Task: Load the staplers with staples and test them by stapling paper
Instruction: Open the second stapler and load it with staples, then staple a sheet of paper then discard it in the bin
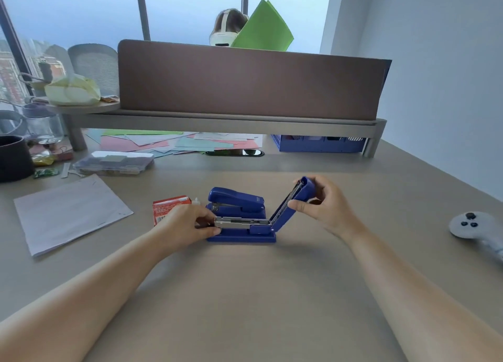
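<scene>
Blue plastic and bright steel: the open stapler [242, 237] sits mid-desk, right in front of the person. Its long axis runs left to right, nose to the left and hinge to the right. The lid [295, 202] is swung up and tilted back to the right, and the metal staple channel [239, 222] lies flat and exposed. The left hand [187, 221] pinches the nose end of that channel, fingers curled in. The right hand [324, 206] grips the raised lid, thumb on the near face and fingers wrapped behind.

Just behind it sits a second blue stapler [236, 201] — closed, parallel, nose also to the left. A red staple box [168, 205] stands just left of the pair, partly behind the left hand. Further left lies a white sheet of paper [70, 212], with a clear plastic case [114, 161] beyond it. Coloured papers [177, 142] are scattered under the shelf. Far right — a white controller [473, 225] on the desk [245, 293].
</scene>
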Available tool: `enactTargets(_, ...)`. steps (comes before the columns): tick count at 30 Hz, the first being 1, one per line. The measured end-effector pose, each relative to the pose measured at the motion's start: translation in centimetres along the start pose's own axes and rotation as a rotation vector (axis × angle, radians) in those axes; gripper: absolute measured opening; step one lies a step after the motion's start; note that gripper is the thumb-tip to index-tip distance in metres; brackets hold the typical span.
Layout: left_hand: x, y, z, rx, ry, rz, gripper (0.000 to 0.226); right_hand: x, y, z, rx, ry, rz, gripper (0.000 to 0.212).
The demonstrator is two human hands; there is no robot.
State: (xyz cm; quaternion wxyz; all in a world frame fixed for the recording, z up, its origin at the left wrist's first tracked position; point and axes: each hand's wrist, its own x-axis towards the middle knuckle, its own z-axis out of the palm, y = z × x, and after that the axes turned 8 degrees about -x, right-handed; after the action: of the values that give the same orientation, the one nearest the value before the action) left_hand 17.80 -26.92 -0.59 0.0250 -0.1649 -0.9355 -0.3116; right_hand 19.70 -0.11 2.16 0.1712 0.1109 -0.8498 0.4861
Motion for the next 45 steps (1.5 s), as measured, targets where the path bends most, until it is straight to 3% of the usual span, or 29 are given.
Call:
enactTargets(4, 0.0, 0.0, 0.1, -0.037, -0.014, -0.030, 0.022, 1.2, -2.2, 2.9, -0.055, -0.134, -0.090, 0.027)
enactTargets(12, -0.2, 0.0, -0.6, 0.022, -0.006, -0.034, 0.021, 1.6, -3.7, 7.9, -0.395, -0.455, -0.206, 0.032)
enactTargets(19, -0.2, -1.2, -4.1, 0.245, -0.144, -0.153, 0.033, 2.0, -4.3, 9.6, -0.631, -0.608, -0.110, 0.017)
enactTargets(23, 0.0, -3.4, -7.1, 0.314, 0.021, -0.212, 0.028, 2.7, -4.9, 10.1, -0.658, -0.680, -0.052, 0.023)
enactTargets(26, -0.8, -5.8, -8.9, 0.388, 0.113, -0.302, 0.053, 2.9, -5.0, 10.6, -0.629, -0.721, -0.040, 0.026)
enactTargets(31, -4.0, -9.6, -10.0, 0.527, -0.117, -0.610, 0.077, 3.1, -5.5, 12.1, -0.638, -0.771, -0.090, 0.024)
enactTargets(35, -5.6, -10.8, -10.2, 0.402, -0.138, -0.638, 0.069, 2.9, -6.7, 13.5, -0.643, -0.816, -0.114, 0.022)
enactTargets(41, -7.2, -10.8, -10.2, 0.557, -0.063, -0.542, 0.048, 2.4, -7.8, 15.7, -0.591, -0.762, -0.153, 0.030)
enactTargets(45, -9.5, -10.9, -10.9, 0.316, 0.037, -0.535, 0.045, 2.4, -8.0, 16.7, -0.565, -0.762, -0.175, 0.037)
